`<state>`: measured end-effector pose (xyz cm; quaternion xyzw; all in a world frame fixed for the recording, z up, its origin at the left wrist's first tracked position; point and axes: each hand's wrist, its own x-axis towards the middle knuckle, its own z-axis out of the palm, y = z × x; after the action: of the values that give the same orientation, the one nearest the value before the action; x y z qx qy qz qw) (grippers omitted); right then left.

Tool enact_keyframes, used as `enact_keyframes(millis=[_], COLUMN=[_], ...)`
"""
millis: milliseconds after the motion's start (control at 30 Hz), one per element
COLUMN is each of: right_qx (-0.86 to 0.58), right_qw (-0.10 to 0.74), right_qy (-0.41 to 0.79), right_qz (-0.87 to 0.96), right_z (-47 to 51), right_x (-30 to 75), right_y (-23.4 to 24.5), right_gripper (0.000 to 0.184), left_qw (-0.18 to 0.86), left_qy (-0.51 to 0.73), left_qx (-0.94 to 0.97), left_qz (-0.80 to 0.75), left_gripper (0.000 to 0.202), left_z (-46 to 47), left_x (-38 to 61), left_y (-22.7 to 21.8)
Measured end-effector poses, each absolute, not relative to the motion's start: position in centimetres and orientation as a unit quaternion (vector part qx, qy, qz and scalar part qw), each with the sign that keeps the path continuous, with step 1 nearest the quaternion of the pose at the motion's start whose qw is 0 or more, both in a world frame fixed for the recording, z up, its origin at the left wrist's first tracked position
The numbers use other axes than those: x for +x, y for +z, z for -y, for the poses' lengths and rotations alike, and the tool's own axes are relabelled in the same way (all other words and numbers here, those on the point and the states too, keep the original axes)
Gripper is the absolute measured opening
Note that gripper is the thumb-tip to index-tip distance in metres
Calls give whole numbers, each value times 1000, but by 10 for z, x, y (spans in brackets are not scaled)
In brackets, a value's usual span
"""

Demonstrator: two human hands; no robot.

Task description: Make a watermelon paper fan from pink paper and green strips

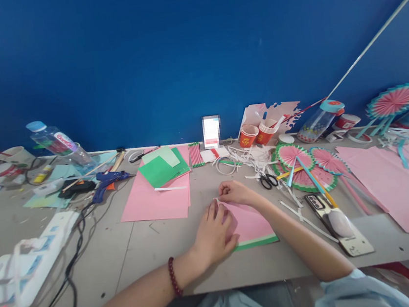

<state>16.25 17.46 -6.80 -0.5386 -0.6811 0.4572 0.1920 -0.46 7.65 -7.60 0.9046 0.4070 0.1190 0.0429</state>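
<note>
A pink paper sheet with a green and white edge [253, 227] lies on the grey table in front of me. My left hand [215, 233] rests flat on its left part, fingers stretched forward, a dark red bead bracelet on the wrist. My right hand [234, 192] is curled at the sheet's far corner, its fingers pinching the paper's edge. Black scissors [268, 180] lie just to the right of that hand.
Pink and green paper sheets [160, 188] lie at centre left beside a blue glue gun [109, 181]. A power strip [28, 262] with cables sits at left. Watermelon paper fans [302, 167], paper cups [257, 133], a phone [340, 224] and large pink sheets [396, 186] fill the right.
</note>
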Motion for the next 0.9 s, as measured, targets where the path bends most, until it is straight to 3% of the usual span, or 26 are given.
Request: enact_keyframes(millis=[900], right_qx=[-566], right_qw=[167], right_qy=[400], right_qz=[701], right_z=[-169], right_x=[165], right_y=[-56], right_gripper=[3], left_qw=[74], left_qy=[107], left_qx=[898], left_qz=[-420], left_gripper=[53], left_z=[-77], left_x=[-5], left_y=[-76])
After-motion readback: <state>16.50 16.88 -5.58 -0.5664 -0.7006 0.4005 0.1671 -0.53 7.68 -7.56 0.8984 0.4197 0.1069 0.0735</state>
